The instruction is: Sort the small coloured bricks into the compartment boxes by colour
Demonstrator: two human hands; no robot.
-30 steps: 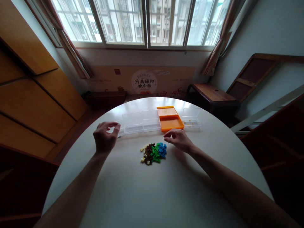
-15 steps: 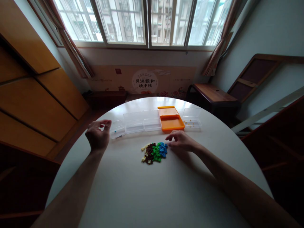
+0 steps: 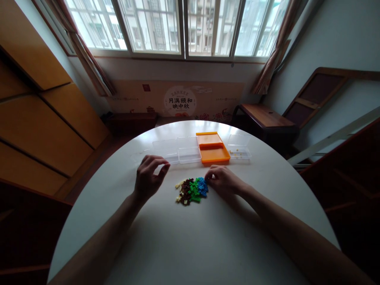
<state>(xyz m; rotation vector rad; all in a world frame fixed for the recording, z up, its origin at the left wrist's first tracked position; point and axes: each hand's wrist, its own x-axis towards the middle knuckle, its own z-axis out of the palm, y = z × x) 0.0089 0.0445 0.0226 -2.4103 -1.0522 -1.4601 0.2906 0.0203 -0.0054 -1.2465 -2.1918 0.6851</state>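
Observation:
A small pile of toy bricks (image 3: 190,190) lies on the round white table (image 3: 190,245), with brown, cream and green pieces and blue bricks (image 3: 203,186) at its right edge. My right hand (image 3: 222,181) rests on the table with its fingertips bunched together against the blue bricks; what they pinch is too small to see. My left hand (image 3: 149,178) hovers just left of the pile, fingers loosely curved and apart, holding nothing.
Behind the pile stands a row of shallow boxes: clear ones (image 3: 178,152), an open orange box (image 3: 214,154), and a clear box (image 3: 240,151) holding a few small yellow pieces. A wooden bench (image 3: 267,116) and wooden panels surround the table.
My left hand has swung from the far-left clear box rightward to beside the pile. My right hand has closed its fingers on the blue edge of the pile.

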